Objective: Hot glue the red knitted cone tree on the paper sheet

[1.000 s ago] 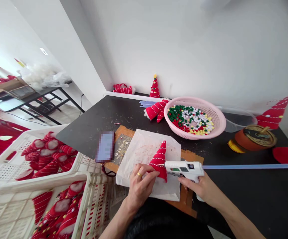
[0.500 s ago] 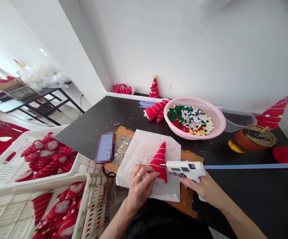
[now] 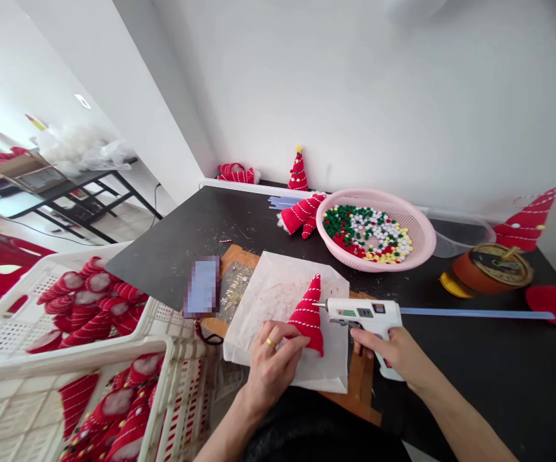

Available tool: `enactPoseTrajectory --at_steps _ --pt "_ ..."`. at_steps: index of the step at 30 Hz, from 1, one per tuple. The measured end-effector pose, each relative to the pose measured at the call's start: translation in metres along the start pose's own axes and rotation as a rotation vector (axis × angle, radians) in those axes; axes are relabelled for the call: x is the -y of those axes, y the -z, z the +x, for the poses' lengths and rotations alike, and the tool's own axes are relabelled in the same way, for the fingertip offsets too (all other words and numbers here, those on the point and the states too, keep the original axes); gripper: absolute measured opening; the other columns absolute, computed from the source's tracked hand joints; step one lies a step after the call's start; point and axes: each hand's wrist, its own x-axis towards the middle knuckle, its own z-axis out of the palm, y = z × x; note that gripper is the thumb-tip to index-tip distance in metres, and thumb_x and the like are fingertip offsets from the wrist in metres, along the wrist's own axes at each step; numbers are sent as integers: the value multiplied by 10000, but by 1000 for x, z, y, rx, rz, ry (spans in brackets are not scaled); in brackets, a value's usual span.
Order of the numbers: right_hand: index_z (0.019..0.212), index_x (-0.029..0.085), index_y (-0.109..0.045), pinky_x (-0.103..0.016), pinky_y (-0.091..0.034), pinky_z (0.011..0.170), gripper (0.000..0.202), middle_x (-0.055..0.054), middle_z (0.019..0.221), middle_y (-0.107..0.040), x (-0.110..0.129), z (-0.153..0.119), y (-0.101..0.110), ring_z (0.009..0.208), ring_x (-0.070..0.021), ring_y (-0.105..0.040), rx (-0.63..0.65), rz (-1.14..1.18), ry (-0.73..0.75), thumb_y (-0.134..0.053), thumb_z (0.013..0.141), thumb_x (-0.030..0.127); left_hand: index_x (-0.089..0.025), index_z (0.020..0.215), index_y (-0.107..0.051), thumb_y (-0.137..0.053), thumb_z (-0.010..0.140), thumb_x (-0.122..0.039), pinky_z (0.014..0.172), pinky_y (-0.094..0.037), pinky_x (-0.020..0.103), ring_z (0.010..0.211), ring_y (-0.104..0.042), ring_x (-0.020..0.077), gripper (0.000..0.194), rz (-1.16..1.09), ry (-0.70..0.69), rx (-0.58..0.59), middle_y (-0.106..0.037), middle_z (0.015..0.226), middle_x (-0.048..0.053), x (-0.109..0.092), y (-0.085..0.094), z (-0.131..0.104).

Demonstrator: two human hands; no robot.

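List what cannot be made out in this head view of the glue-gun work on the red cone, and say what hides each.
- Flat object by the paper: blurred out.
- Left hand fingertips: hidden behind the red cone.
- Glue gun trigger and handle: covered by the right hand.
- Nozzle tip touching the cone or not: too small.
- Lower crate: cut off by the picture's edge.

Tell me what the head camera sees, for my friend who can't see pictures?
A left hand steadies a red cone tree on white paper while the right hand aims a white glue gun at it. A pink basket of pom-poms sits behind.
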Motion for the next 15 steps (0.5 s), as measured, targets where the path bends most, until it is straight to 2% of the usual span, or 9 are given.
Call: enactPoseTrajectory --at_steps 8,15 --pt "735 204 -649 -313 -457 608 349 1 595 -629 -4 5 -7 572 -182 -566 -15 -140 65 -703 843 531 -228 1031 -691 -645 919 -21 756 -508 324 827 -625 175 240 2 -3 -1 -708 888 34 -1 0 2" --pt "833 197 -667 -326 -497 633 313 -3 610 -656 -11 7 -5 622 -218 -632 -24 -154 58 -704 859 507 -220 1038 -692 -648 912 -13 753 -514 322 833 -622 181 247 3 -6 -1 -707 892 40 -2 1 3"
